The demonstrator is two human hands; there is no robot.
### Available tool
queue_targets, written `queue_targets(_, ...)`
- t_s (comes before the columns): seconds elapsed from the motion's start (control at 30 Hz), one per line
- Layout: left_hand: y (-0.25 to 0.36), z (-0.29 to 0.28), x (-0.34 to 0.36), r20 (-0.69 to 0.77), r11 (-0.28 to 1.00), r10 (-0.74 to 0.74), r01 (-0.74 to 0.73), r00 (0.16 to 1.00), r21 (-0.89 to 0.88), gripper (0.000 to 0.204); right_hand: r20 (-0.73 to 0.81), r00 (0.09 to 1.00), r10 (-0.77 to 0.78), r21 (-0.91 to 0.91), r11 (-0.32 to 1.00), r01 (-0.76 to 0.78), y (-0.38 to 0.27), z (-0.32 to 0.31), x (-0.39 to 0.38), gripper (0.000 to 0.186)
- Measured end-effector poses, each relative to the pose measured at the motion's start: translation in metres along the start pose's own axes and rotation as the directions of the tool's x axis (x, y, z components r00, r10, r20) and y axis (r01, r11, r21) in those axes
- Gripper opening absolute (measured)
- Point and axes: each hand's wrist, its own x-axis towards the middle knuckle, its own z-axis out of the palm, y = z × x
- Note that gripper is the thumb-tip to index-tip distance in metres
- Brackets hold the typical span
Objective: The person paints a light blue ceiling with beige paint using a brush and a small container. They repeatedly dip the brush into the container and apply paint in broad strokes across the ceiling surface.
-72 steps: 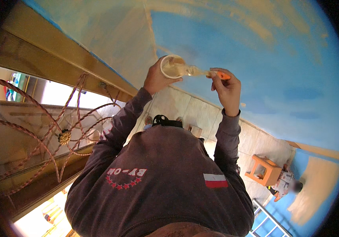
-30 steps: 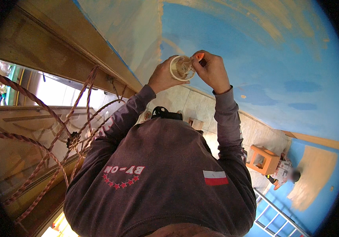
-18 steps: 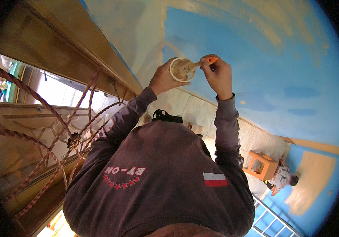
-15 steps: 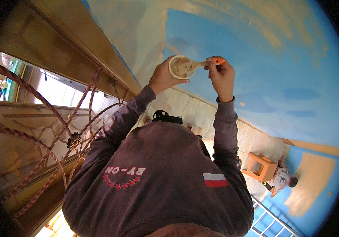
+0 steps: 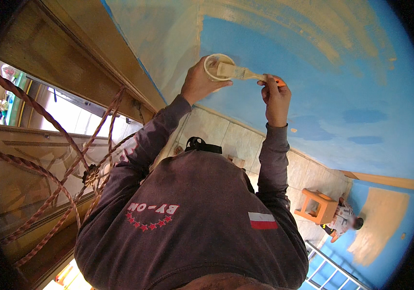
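My left hand is wrapped round a round white tub with beige paint inside. In my right hand is a paintbrush, gripped by its orange-tipped handle. Its broad, paint-coated bristles lie over the tub's mouth, near the rim on the right side. Whether the bristles touch the rim cannot be told. Both hands are raised in front of the blue wall, which carries beige brush strokes along its upper part.
To the left stands a brown door frame with twisted metal bars. At the lower right are a person, an orange-brown stool and a metal ladder. Pale tiles cover the floor.
The brush has drawn partly out of the tub, its bristles lifting toward the rim as my right hand moved slightly right. My left hand and the tub rose a little.
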Motion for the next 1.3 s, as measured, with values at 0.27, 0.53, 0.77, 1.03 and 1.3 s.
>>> queue_targets(0.27,-0.003,-0.003,0.012,-0.009,1.000,0.004,-0.004,1.000,-0.027,0.074,0.065,0.996,0.058,0.016,0.998,-0.059,0.002,-0.009,0.007,0.023)
queue_targets(0.53,-0.009,-0.003,0.011,-0.016,1.000,-0.016,0.015,1.000,-0.016,0.073,0.200,0.971,0.132,-0.126,0.986,-0.108,0.000,-0.022,0.010,0.023)
queue_targets(0.77,-0.013,-0.003,0.011,0.001,0.999,-0.032,0.032,0.999,0.025,0.075,0.307,0.942,0.136,-0.362,0.932,-0.016,-0.005,-0.027,0.010,0.020)
queue_targets(1.03,-0.014,0.000,0.026,-0.085,1.000,-0.005,0.003,0.996,-0.019,0.078,0.280,0.958,0.068,-0.259,0.966,0.008,-0.005,-0.008,0.021,0.023)
queue_targets(1.3,-0.021,0.002,0.061,-0.158,0.997,-0.034,0.044,0.987,0.063,0.078,0.287,0.924,-0.252,-0.372,0.860,0.350,-0.019,0.047,0.083,0.026)
